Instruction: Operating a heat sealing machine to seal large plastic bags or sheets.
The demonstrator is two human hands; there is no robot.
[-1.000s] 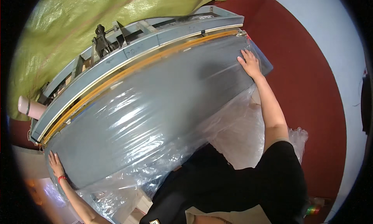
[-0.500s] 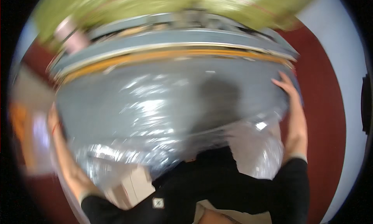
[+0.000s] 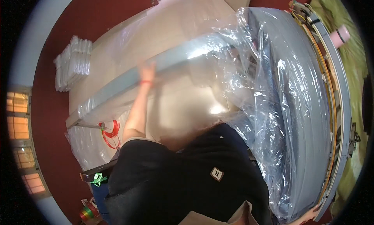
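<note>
Plastic sheeting (image 3: 269,119), clear and crinkled, lies heaped just past your dark shirt and spreads over the grey machine bed (image 3: 300,108) on your right. At the lower right edge your right hand (image 3: 307,219) barely shows at the corner of that bed; you cannot tell whether it grips or rests. Farther out, your left hand (image 3: 147,72), blurred, reaches up to a long grey panel (image 3: 148,75) wrapped in film, fingers on its edge. Beyond it lies the pale surface (image 3: 175,34), and a stack of white bags (image 3: 72,63) sits on the red floor.
</note>
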